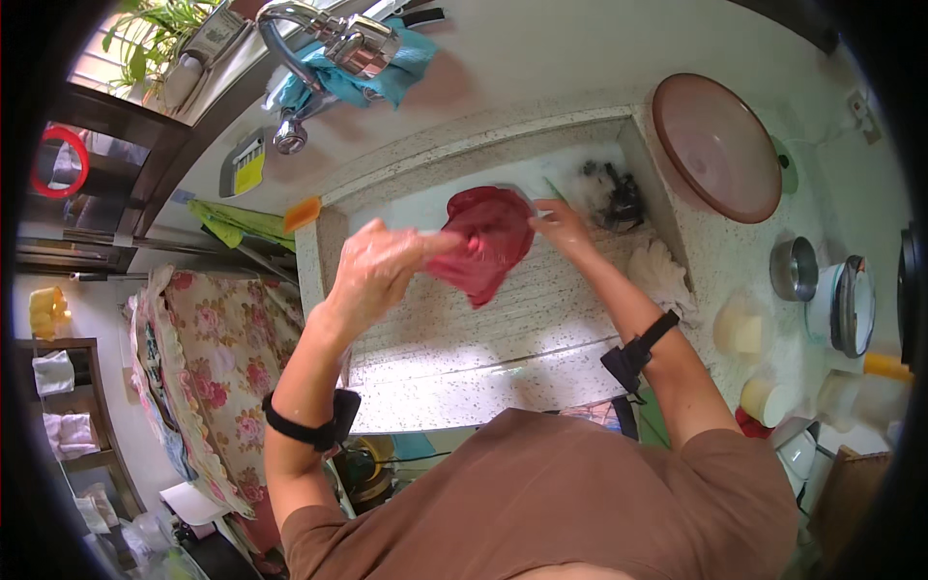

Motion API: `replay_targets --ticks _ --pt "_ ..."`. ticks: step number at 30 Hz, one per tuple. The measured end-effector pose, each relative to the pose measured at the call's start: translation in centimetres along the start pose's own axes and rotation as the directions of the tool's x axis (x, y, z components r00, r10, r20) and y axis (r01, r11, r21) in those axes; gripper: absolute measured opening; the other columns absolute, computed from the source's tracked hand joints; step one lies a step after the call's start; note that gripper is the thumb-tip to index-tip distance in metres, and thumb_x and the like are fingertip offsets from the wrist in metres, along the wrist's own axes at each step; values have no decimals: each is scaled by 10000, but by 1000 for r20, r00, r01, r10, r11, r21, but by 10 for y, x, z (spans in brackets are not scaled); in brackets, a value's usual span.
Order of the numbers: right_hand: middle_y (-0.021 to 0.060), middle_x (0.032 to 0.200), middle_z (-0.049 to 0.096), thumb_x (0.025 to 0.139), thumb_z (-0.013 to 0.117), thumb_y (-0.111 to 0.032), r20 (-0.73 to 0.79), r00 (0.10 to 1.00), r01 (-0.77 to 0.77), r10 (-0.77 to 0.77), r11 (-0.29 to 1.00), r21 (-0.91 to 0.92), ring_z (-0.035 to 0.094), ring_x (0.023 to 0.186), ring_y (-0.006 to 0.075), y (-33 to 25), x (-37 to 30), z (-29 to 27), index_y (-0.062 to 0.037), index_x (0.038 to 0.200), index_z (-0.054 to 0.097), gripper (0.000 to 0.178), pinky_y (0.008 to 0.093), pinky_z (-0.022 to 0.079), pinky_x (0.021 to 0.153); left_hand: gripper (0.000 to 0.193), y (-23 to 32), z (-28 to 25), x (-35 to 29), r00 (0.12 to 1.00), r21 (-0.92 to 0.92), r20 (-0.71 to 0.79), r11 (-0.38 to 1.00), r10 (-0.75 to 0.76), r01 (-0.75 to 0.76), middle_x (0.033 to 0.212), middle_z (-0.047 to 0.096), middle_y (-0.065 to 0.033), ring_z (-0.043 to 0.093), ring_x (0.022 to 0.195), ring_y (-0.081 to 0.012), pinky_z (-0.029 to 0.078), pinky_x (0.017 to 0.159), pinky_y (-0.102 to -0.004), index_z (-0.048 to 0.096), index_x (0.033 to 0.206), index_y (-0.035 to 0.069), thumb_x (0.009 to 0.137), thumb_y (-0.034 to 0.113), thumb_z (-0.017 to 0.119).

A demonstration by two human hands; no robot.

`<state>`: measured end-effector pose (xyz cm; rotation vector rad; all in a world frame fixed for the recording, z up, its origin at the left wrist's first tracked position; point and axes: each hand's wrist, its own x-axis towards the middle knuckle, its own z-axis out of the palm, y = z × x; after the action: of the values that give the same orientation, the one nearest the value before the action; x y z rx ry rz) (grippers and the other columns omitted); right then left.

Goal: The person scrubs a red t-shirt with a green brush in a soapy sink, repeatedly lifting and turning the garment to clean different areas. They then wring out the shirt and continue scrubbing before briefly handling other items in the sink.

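A dark red cloth [498,242] is bunched up over the speckled stone sink [319,256]. My left hand [377,266], shiny as if wet, comes at it from the left. Its fingers are closed at the cloth's middle, the tips slightly blurred. On the right, my right hand [563,230] pinches the cloth's right edge. Below the cloth is the sink's ribbed washing slope [425,324]. A dark, tangled bundle [619,198] lies in the sink's far right corner, and a crumpled whitish cloth [660,271] rests by the right wall.
Behind the sink stands a chrome tap [362,48] with a blue cloth around it. An orange block [302,214] sits on the left corner. A large pinkish basin [720,150] leans at the right, near a metal bowl [794,269]. Flowered fabric [217,358] hangs at left.
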<state>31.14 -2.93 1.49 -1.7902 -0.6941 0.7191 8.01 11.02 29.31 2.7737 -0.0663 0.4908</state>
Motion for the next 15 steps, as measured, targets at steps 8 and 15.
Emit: replay_targets --ticks 8,15 --pt "181 1350 469 746 775 -255 134 986 158 -96 774 -613 435 1252 353 36 18 87 -72 1242 585 561 441 381 1040 274 10 -10 -89 994 -4 86 998 -67 68 569 428 43 406 542 -152 306 576 -299 707 960 186 762 19 619" --pt "73 1022 633 835 682 -213 584 809 371 -66 828 -420 570 1013 314 51 41 136 -96 1005 667 206 450 463 875 108 -12 25 -192 824 143 525 977 -211 159 646 542 18 577 896 -186 390 1026 -378 665 849 157 759 145 607"
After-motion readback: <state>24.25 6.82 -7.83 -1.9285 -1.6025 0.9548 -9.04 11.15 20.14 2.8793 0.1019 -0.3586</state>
